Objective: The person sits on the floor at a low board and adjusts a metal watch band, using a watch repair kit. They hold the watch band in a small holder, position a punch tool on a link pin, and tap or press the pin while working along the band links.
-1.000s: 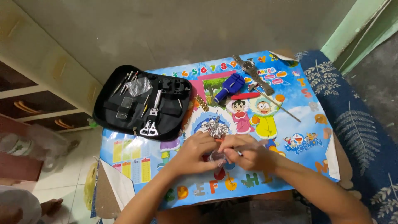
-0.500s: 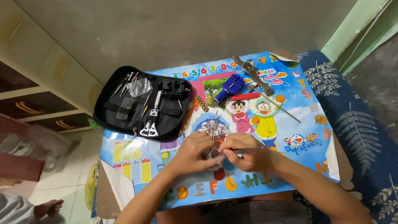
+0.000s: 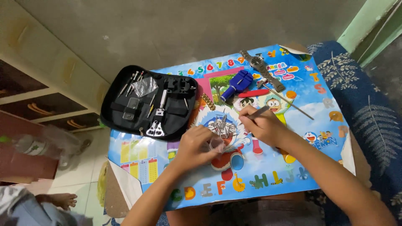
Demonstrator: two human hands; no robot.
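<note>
Head view: a colourful cartoon poster mat (image 3: 293, 167) is spread over a small table, grey floor beyond, blue fern-print cloth (image 3: 368, 121) at right. Left hand (image 3: 197, 144) is pinched on a small clear plastic bag (image 3: 217, 144); right hand (image 3: 261, 125) is closed around a thin metal tool (image 3: 260, 111) beside a pin pile (image 3: 222, 125). Open black tool case (image 3: 150, 102), blue tool (image 3: 236, 83) and wristwatch (image 3: 261, 69) lie behind.

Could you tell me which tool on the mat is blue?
The chunky blue tool lying beside the wristwatch, above the right hand; the others are slim metal or red.
</note>
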